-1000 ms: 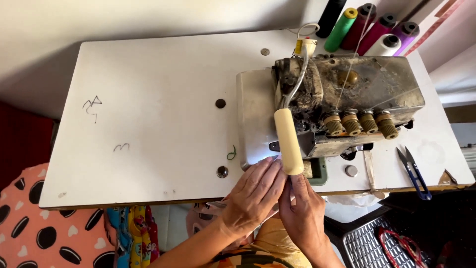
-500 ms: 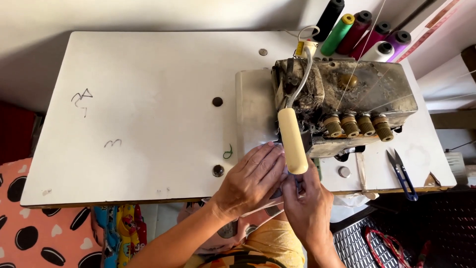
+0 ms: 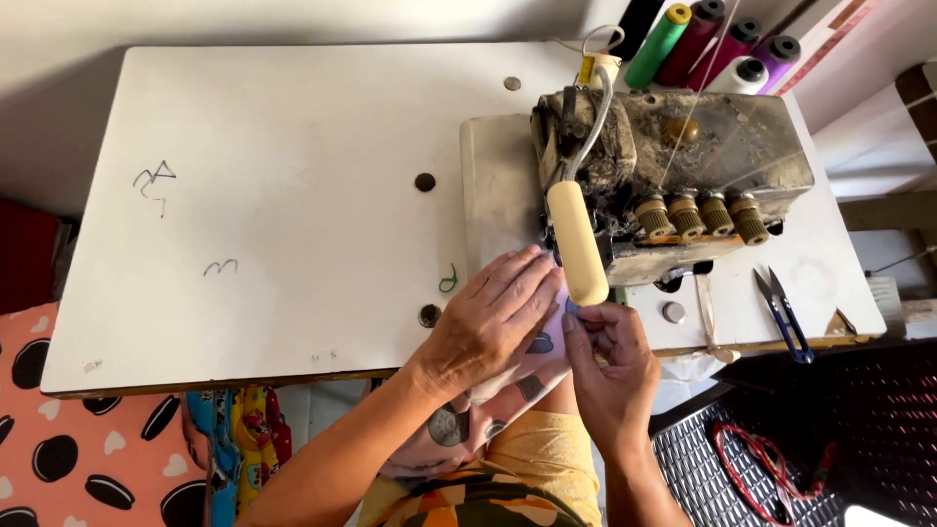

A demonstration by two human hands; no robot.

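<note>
A dusty overlock sewing machine point(image 3: 683, 166) stands at the right of a white table point(image 3: 273, 195). A cream tube lamp point(image 3: 578, 244) hangs over its front. My left hand point(image 3: 498, 317) lies flat on a piece of pale printed fabric point(image 3: 508, 390) at the machine's front edge. My right hand point(image 3: 610, 361) pinches the edge of the same fabric just below the lamp, close to the needle area, which the lamp hides.
Several thread cones point(image 3: 703, 44) stand behind the machine. Blue snips point(image 3: 781, 312) lie on the table's right end. Peach cloth with black dots point(image 3: 88, 439) and bright printed fabric point(image 3: 234, 439) hang below the table at left. A black crate point(image 3: 761, 459) sits at lower right.
My hands have stayed at the machine's front with the fabric. My left hand has slid slightly toward the machine. The view has shifted a little.
</note>
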